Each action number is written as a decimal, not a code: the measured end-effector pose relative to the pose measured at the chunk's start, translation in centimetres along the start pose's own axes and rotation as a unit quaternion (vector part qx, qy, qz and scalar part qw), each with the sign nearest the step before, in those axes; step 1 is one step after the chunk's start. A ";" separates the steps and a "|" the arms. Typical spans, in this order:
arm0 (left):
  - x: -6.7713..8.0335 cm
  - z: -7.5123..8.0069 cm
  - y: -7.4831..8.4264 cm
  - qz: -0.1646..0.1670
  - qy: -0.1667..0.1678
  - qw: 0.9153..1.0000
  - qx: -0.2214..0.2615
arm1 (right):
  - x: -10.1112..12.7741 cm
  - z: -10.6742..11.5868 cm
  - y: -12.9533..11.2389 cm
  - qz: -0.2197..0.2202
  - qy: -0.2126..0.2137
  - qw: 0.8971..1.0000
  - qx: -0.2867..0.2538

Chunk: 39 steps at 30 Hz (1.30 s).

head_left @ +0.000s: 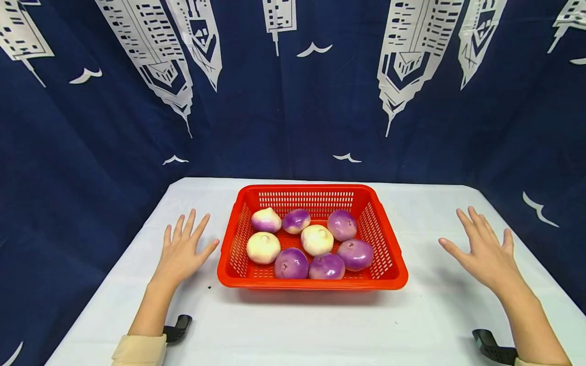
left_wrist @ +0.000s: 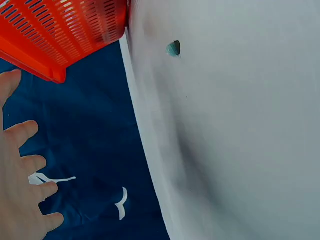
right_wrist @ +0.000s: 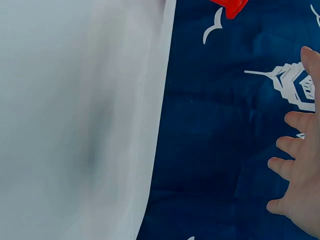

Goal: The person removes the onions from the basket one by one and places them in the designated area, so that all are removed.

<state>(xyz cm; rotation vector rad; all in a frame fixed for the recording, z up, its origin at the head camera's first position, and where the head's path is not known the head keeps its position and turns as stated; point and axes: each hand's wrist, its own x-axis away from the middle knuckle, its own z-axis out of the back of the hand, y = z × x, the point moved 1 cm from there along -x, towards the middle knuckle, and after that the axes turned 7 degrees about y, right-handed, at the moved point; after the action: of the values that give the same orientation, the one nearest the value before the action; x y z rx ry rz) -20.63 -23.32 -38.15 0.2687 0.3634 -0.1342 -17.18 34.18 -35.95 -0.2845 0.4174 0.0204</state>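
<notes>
The red basket (head_left: 313, 284) of turnips (head_left: 291, 263) sits on the worktop (head_left: 293, 333), long axis nine-to-three. It lies at three o'clock from the nearer left hand (head_left: 180, 254), nine o'clock from the right hand (head_left: 490, 256); both are spread, gripping nothing.

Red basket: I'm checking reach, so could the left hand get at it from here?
Probably yes: the left hand is open just beside the red basket, and nothing visible stands between them.
</notes>
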 end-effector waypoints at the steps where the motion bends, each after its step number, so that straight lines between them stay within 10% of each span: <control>1: 0.0 0.0 0.0 0.000 0.003 1.000 0.002 | 0.0 0.0 -0.1 0.000 0.001 1.000 0.000; 18: -0.3 -0.4 0.7 -0.001 0.022 0.994 0.105 | -0.3 0.1 -1.8 0.002 0.020 1.000 -0.005; 39: 0.0 -1.5 1.5 -0.007 0.052 0.993 0.110 | 0.0 0.3 -4.6 0.031 0.046 0.997 -0.052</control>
<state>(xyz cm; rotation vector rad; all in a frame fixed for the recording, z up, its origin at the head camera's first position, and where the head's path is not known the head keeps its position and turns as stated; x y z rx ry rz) -20.89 -21.46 -39.10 0.4930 0.4542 -0.1742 -16.74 29.81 -34.45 -0.3768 0.5172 0.0912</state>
